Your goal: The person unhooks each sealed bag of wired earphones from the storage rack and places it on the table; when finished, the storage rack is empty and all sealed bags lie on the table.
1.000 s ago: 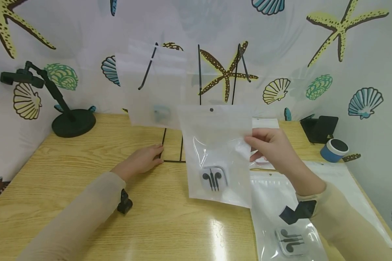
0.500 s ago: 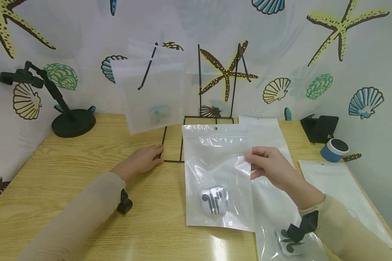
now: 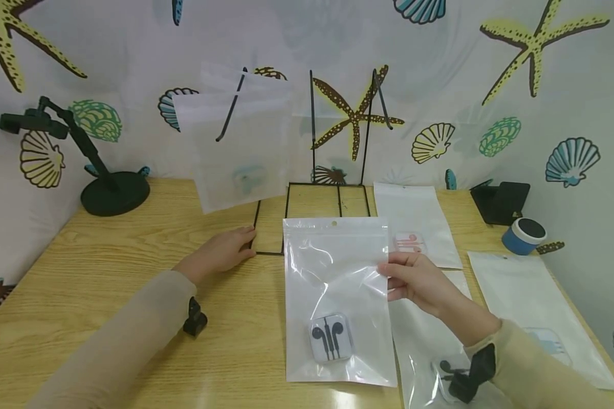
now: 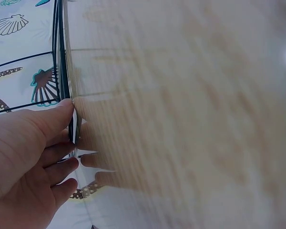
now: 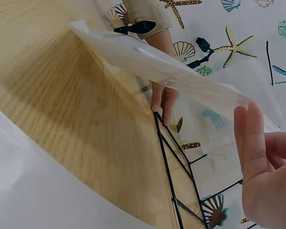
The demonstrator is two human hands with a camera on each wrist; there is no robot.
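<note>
My right hand [image 3: 419, 281] pinches the right edge of a white zip bag [image 3: 337, 255] with a round hang hole at its top. Through the bag's front shows a square case of dark earphones [image 3: 331, 339]. The right wrist view catches the bag [image 5: 148, 62] nearly edge-on, held between thumb and fingers. My left hand [image 3: 217, 253] grips the near left corner of a black wire display rack [image 3: 327, 184]; in the left wrist view thumb and fingers pinch its wire [image 4: 63, 52]. From the rack's left hook hang translucent white bags [image 3: 235, 165], one with a bluish-green shape inside. The right hook [image 3: 382, 99] carries nothing.
More white bags lie on the right of the table: one with pink earphones [image 3: 410, 242] at the back, one with dark earphones [image 3: 445, 372] partly under my right arm, and another [image 3: 532, 301] farther right. A black lamp-like stand [image 3: 115, 192], blue jar [image 3: 523, 236] and black holder [image 3: 500, 201] stand behind.
My right hand has brought the earphone bag down and toward me, from in front of the rack. The hanging bags have swung slightly left. My left hand stays on the rack.
</note>
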